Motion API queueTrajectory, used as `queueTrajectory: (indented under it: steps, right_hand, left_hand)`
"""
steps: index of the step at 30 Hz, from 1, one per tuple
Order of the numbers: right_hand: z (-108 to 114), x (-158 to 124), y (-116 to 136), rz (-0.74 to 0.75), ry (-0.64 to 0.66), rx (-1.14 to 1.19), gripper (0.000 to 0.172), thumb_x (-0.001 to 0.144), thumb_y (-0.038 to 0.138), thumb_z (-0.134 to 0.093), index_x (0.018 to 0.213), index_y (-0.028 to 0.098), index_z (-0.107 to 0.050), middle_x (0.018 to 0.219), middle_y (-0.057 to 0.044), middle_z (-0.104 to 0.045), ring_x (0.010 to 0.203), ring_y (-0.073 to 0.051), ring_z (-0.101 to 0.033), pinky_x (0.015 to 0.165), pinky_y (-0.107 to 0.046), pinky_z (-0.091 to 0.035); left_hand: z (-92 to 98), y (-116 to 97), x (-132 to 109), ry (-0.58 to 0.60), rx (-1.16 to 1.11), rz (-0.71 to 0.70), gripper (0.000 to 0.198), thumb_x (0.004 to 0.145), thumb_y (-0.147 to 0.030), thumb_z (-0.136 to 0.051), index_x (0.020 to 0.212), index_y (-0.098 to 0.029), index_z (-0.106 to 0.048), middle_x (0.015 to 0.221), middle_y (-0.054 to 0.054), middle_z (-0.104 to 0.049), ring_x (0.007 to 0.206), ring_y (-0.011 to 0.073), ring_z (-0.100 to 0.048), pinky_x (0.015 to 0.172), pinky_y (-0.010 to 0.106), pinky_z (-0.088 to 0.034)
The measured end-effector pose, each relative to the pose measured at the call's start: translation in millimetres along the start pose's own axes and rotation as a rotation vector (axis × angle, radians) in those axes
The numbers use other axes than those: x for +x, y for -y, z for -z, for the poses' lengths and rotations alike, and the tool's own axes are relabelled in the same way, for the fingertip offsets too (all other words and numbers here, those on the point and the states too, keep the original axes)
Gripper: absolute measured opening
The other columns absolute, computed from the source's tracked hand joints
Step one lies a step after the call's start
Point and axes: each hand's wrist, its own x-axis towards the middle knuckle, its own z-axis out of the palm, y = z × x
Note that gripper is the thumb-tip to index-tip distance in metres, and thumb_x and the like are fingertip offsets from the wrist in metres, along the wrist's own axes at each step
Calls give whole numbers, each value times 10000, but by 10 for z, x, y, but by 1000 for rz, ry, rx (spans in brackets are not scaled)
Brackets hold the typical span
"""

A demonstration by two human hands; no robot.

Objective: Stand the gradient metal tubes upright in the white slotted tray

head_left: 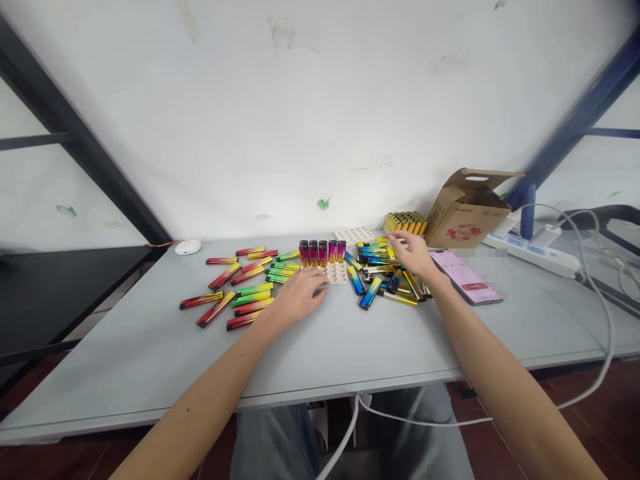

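My left hand [299, 293] rests at the front left of a white tray with holes [337, 273], its fingers stretched over the tray's edge and its thumb apart. Shiny purple-and-red lighters [323, 252] with black tops stand upright in the tray's back rows. Over a loose pile of blue-and-yellow lighters [371, 293] reaches my right hand [411, 253], fingers extended and holding nothing that I can see. Its fingertips are close to a yellow lighter at the back of the pile. Left of my left hand lie several red-and-gold lighters [224, 275] and green-and-yellow lighters [253, 291].
A second white tray [355, 235] lies by the wall, near a block of upright gold lighters [406, 223]. An opened cardboard box [463, 223], a phone [467, 277] and a power strip [537, 253] are to the right. A white earbud case [188, 247] sits far left.
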Motion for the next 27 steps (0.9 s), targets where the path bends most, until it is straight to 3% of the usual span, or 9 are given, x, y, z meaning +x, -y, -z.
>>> queueTrajectory:
  steps: [4, 9, 15, 27]
  right_hand:
    - [-171, -107, 181, 234, 246, -182, 444, 913, 511, -461, 1132, 187, -671, 1287, -130, -590, 1216, -299, -537, 1061, -477, -401]
    - [-280, -197, 252, 314, 425, -261, 546, 913, 537, -458, 1322, 190, -555, 1418, -145, -483, 1338, -312, -425, 1106, -487, -355]
    - [-289, -201, 231, 269, 442, -261, 550, 903, 531, -481, 1346, 209, -534, 1440, -135, -466, 1346, -316, -422, 1101, -495, -362]
    - [-329, -203, 263, 270, 385, -242, 496, 923, 515, -462, 1265, 177, -584, 1375, -143, -525, 1281, -292, -495, 1089, -458, -388]
  left_hand:
    - [-9, -36, -20, 0, 14, -3, 196, 891, -230, -521, 995, -181, -679, 1088, 76, -677, 1067, 228, -595, 996, 398, -455]
    - [-27, -81, -40, -5, 28, 18, 211, 904, -257, -505, 1002, -184, -677, 1104, 74, -660, 1086, 229, -583, 1001, 402, -458]
    - [-38, -118, -52, 15, 94, 24, 259, 921, -287, -486, 1051, -177, -682, 1323, 99, -575, 1214, 254, -528, 1071, 440, -407]
    - [-30, -275, -56, 93, 164, -9, 319, 966, -259, -389, 1152, -145, -622, 1389, 132, -537, 1308, 287, -449, 1077, 485, -368]
